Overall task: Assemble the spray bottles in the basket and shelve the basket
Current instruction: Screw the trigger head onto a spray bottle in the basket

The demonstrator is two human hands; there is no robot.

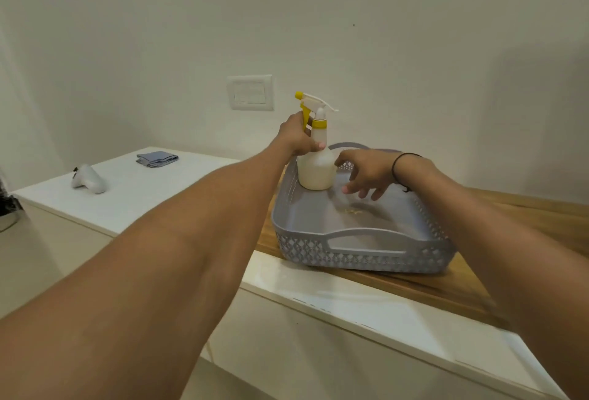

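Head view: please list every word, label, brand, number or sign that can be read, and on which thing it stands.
There is no readable text in this view.
Spray bottle: no label or print shows.
Basket: only a pierced pattern, no words.
Wall plate: blank; faint marks, too blurred to read.
Folded cloth and white controller: no lettering can be made out.

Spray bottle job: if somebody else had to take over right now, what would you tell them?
Left hand: grips the neck of the white plastic spray bottle with yellow trigger head.
Right hand: open, fingers spread beside the bottle, over the basket floor.
Bottle stands upright in the far left corner of the grey perforated plastic basket, which sits on the wooden countertop.
Done: this bottle has its head on and is in the basket.
Left: no other bottles in view; the basket is not yet shelved.
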